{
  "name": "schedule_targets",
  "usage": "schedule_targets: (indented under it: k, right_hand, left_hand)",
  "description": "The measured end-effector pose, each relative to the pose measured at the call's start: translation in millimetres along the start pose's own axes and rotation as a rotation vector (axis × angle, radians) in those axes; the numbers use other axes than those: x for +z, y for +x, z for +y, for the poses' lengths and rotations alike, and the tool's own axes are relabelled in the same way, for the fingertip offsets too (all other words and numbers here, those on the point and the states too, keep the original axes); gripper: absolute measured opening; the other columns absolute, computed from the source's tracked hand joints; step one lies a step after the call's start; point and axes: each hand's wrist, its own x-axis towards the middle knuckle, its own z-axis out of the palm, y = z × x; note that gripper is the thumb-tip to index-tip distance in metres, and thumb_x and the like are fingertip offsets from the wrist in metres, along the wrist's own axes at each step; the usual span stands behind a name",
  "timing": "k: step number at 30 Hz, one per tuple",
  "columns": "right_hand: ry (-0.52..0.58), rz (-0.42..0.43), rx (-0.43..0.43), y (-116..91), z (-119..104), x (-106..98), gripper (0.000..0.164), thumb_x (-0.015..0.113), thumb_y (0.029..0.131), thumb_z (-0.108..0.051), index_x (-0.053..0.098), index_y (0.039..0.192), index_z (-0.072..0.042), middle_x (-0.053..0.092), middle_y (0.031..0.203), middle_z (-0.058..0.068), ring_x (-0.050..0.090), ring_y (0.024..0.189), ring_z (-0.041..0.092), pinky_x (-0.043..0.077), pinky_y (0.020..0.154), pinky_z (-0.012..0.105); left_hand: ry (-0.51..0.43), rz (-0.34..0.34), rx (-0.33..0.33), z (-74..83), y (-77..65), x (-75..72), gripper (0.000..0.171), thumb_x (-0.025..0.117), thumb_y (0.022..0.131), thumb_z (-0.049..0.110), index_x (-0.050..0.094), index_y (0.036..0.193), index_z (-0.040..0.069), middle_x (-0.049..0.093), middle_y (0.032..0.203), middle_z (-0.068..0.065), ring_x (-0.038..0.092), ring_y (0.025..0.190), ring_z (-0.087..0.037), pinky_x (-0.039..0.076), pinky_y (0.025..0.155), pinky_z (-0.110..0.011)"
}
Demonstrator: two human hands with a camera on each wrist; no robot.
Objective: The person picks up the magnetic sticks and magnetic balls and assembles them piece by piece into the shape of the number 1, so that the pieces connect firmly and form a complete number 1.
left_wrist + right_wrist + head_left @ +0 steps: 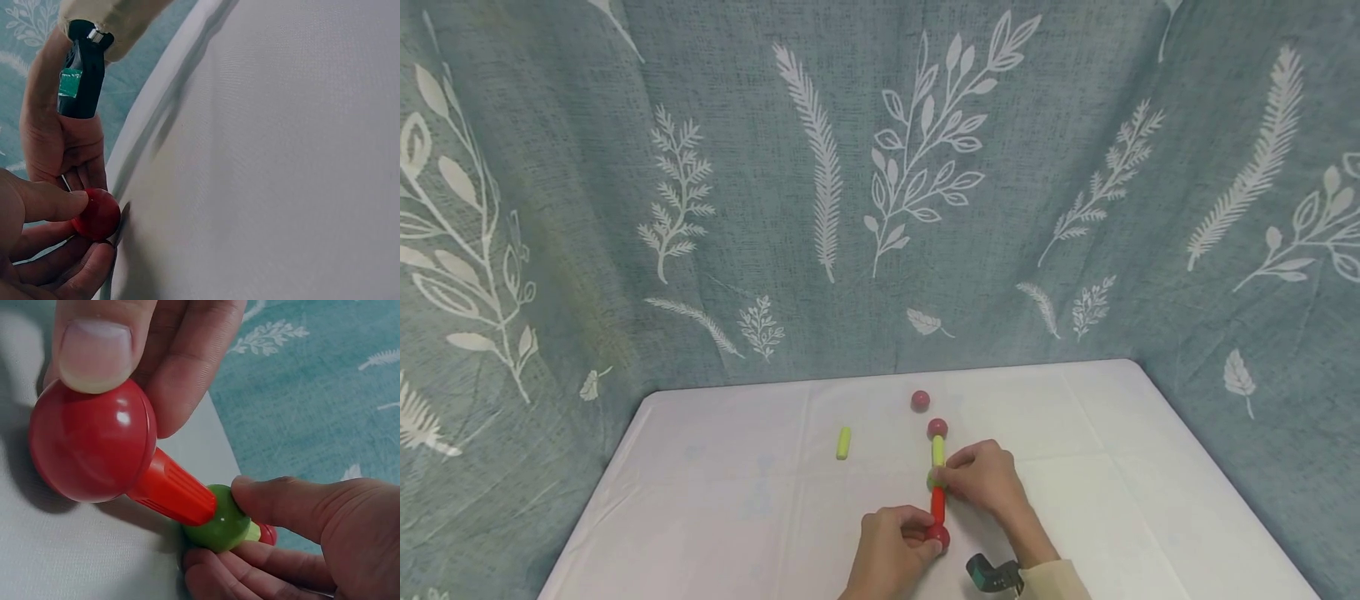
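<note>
A straight chain of balls and rods lies on the white table. Its near end is a red ball [94,444], which my left hand [891,546] pinches between thumb and fingers. From that ball a red rod [178,490] runs to a green ball [219,519]. My right hand [988,479] grips the green ball, partly covering it in the head view. Beyond it a yellow-green rod [937,451] leads to another red ball [937,427] at the far end. In the left wrist view only the near red ball [100,214] of the chain shows clearly.
A loose red ball [921,401] sits just past the chain's far end. To the left lies a loose yellow-green rod [843,443]. The white table [715,483] ends at a patterned blue-green curtain [850,333]. A dark wrist device [992,575] hangs by the right sleeve.
</note>
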Motion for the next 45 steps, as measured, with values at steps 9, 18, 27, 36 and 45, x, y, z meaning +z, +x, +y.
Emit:
schedule_targets:
  k: [9,18,27,36,45]
  right_hand:
    - [-0.006,0.009,-0.001,0.4,1.8,-0.5,0.017,0.091,0.087,-0.023,0.084,0.091,-0.008,0.074,0.071,0.0,0.065,0.069,0.017,0.051,0.062,0.029]
    - [-0.01,0.014,-0.01,1.1,2.5,0.5,0.016,0.092,0.087,-0.024,0.086,0.088,-0.01,0.074,0.071,0.0,0.063,0.069,0.018,0.05,0.06,0.03]
    - [-0.016,0.007,-0.001,1.7,1.1,0.0,0.016,0.092,0.086,-0.025,0.086,0.089,-0.01,0.074,0.072,0.001,0.063,0.07,0.018,0.049,0.061,0.03]
    - [-0.033,-0.011,0.017,3.8,0.1,0.8,0.018,0.092,0.087,-0.027,0.086,0.091,-0.011,0.074,0.074,0.0,0.063,0.073,0.019,0.051,0.063,0.03]
    - [-0.027,-0.018,0.024,5.9,-0.4,1.7,0.016,0.092,0.087,-0.026,0.085,0.089,-0.012,0.074,0.075,0.0,0.064,0.074,0.02,0.052,0.064,0.03]
  left_hand:
    - [0.006,-0.024,0.006,-0.5,2.0,-2.0,0.022,0.092,0.087,0.006,0.083,0.108,0.01,0.08,0.089,0.005,0.069,0.077,-0.01,0.067,0.082,-0.031]
    - [0.002,-0.032,0.013,-2.6,3.1,-3.9,0.022,0.092,0.087,0.006,0.083,0.107,0.01,0.079,0.091,0.006,0.07,0.079,-0.009,0.067,0.082,-0.03]
    - [0.061,-0.06,0.091,1.0,7.4,-27.4,0.023,0.091,0.088,0.01,0.083,0.11,0.009,0.079,0.093,0.003,0.07,0.081,-0.011,0.067,0.081,-0.032]
    - [0.12,0.059,0.2,14.1,29.2,-85.8,0.032,0.089,0.091,0.011,0.08,0.121,0.005,0.082,0.118,-0.014,0.079,0.101,-0.022,0.068,0.088,-0.035]
    - [0.13,0.258,0.287,9.2,59.4,-127.7,0.027,0.087,0.091,0.006,0.081,0.118,0.002,0.083,0.113,-0.017,0.081,0.104,-0.03,0.068,0.09,-0.04]
